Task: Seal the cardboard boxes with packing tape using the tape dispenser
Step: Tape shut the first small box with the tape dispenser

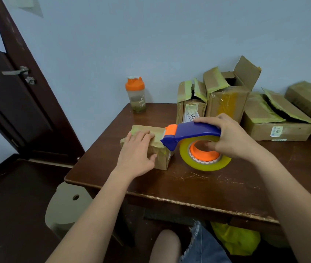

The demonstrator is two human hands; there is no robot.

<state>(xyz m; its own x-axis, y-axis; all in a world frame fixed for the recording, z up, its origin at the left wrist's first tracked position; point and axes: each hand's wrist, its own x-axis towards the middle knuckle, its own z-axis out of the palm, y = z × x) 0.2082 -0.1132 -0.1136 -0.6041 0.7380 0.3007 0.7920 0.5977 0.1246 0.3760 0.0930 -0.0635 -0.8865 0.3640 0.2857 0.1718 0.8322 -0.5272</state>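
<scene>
The right hand (232, 137) grips the dispenser (192, 132), its long axis level, nose pointing left onto the small box (151, 147) mid-table (198, 186). The left hand (137, 154) lies flat on that box. Behind it, opened boxes (226, 103) carry labels reading "34" and "160".

A: The light is soft and even, rather dim, with a bluish cast on the wall (151, 44).
B: Yes. Shadows are weak; left of the wall, the door (8, 103) bends from wide-angle distortion.
</scene>
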